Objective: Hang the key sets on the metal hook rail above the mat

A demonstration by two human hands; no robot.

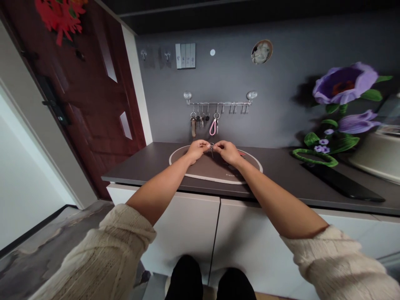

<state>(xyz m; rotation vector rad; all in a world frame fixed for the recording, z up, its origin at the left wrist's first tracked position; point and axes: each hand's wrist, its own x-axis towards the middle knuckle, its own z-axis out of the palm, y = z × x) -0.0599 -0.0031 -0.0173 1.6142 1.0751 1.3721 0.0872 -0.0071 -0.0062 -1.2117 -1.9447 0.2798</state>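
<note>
Above a brown oval mat (200,173) with a pale rim, my left hand (197,151) and my right hand (227,152) face each other, fingertips pinched. Between them is a small metal key ring (211,145), gripped from both sides, with what looks like a key (212,153) hanging below it. Partly behind my right hand, a small red item (241,153) lies on the mat. On the wall just beyond, a clear hook rail (221,103) carries several keys (202,120) and a pink loop strap (213,127).
The mat lies on a dark countertop (140,160) over white cabinet doors (184,216). To the right are purple artificial flowers (345,85), a long black object (343,183) and a pale rounded object (378,154). A dark red door (103,91) stands at the left.
</note>
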